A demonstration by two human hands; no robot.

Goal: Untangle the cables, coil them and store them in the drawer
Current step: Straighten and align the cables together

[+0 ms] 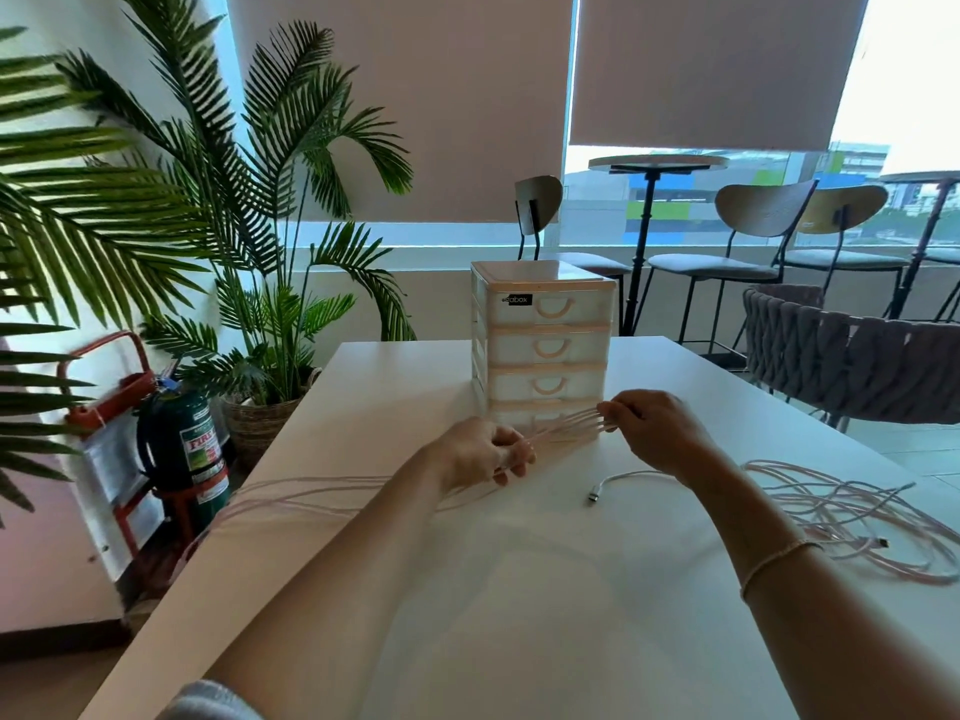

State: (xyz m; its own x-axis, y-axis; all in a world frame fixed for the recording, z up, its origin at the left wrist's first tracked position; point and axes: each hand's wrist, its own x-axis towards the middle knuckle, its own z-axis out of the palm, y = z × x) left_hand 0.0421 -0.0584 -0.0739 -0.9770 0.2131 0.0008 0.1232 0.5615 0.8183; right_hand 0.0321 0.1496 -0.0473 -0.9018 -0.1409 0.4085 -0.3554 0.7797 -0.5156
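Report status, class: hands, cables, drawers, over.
Left hand and right hand both grip pink cable strands stretched between them. Loose pink cables lie tangled right; white cable on table. Drawer unit shut. Nothing blocking.

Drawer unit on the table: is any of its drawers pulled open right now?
No, every visible drawer of the drawer unit sits flush and closed, while both hands hold pink cable strands in front of it.
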